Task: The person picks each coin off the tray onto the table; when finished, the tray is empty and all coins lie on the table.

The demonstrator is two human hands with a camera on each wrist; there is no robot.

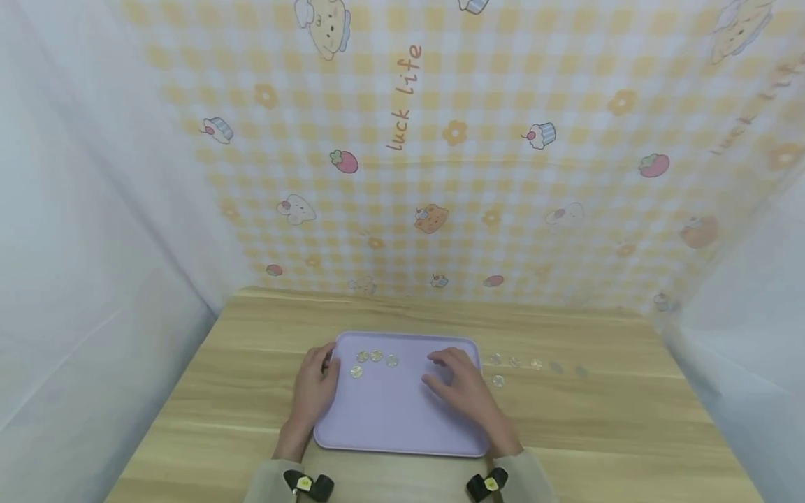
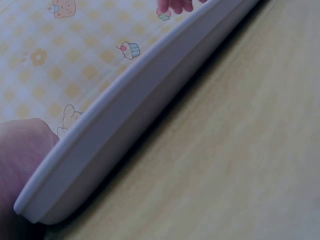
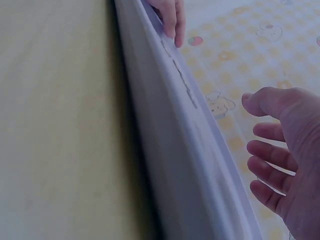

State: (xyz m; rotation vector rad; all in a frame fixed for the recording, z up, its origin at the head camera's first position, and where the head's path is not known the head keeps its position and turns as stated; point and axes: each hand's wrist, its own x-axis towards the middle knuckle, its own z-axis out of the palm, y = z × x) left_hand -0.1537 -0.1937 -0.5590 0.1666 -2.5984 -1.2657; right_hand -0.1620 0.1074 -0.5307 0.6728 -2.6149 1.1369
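A shallow lilac tray (image 1: pixel 402 419) lies on the wooden table. My left hand (image 1: pixel 316 385) holds the tray's left edge, thumb and fingertips at the rim; part of this hand (image 2: pixel 25 150) shows behind the rim in the left wrist view. Several small shiny round coin-like discs (image 1: pixel 376 355) lie flat inside the tray near its far left corner. Over the tray's right part hovers my right hand (image 1: pixel 464 388), fingers loosely bent and apart with nothing between them. In the right wrist view this hand (image 3: pixel 295 155) shows thumb and fingers spread above the rim.
More round discs (image 1: pixel 537 364) lie on the table right of the tray, most in a row and one nearer to me (image 1: pixel 498 381). A yellow checked cloth (image 1: pixel 402 175) hangs behind the table (image 1: pixel 597 419); white drapes (image 1: pixel 94 244) flank it.
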